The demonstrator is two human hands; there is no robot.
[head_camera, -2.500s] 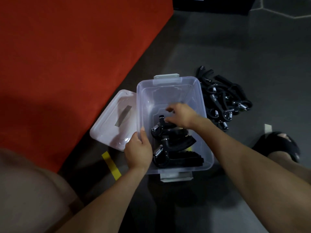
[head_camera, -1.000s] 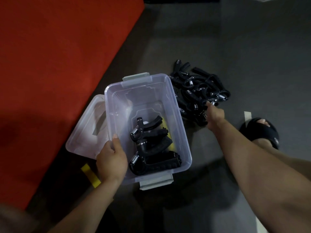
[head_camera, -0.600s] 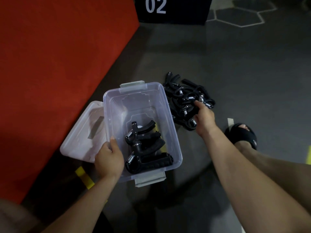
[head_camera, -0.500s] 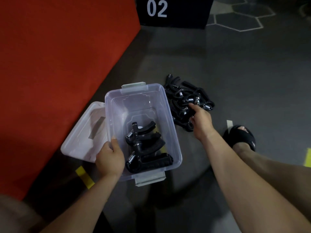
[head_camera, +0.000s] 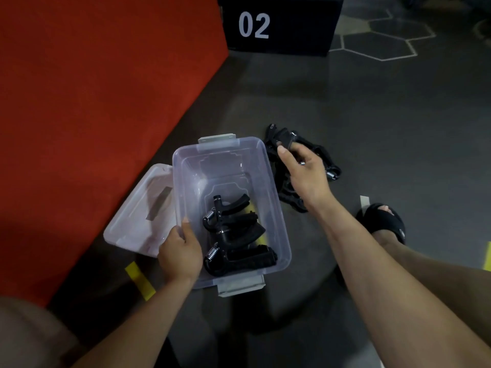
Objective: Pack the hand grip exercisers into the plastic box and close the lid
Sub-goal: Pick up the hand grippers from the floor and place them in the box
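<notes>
A clear plastic box (head_camera: 261,166) stands open on the dark floor. Three black hand grip exercisers (head_camera: 236,235) lie in its near half. My left hand (head_camera: 180,251) grips the box's near left rim. My right hand (head_camera: 303,168) is raised beside the box's far right corner, fingers closed on one black exerciser (head_camera: 285,136). Below that hand, a pile of black exercisers (head_camera: 321,160) lies on the floor to the right of the box, partly hidden by my hand. The translucent lid (head_camera: 143,211) rests on the floor at the box's left.
A red mat (head_camera: 93,88) fills the left side. A black block marked 02 (head_camera: 279,25) stands at the back. My foot in a black sandal (head_camera: 382,221) is at the right. Yellow tape (head_camera: 140,280) marks the floor near the box.
My right hand left the box, reached to the pile on the right, closed on one exerciser and lifted it toward the box's far corner. The left hand stayed on the rim.
</notes>
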